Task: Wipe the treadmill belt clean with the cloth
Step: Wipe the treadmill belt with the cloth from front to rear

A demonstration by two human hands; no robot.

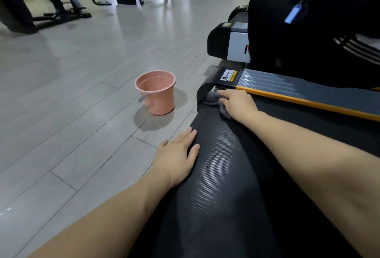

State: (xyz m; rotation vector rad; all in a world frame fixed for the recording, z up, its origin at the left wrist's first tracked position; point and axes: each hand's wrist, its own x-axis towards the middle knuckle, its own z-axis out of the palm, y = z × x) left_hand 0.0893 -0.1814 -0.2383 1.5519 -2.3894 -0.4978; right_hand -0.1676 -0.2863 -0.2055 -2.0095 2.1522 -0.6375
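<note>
Right hand (238,102) presses the grey cloth (213,98) flat on the belt (222,175), at its far end, centre right of the frame. From there the belt's long axis runs toward the lower edge, so I judge the wipe comes back along it. Left hand (176,159), nearer, rests with straight fingers on the belt's left edge.
</note>
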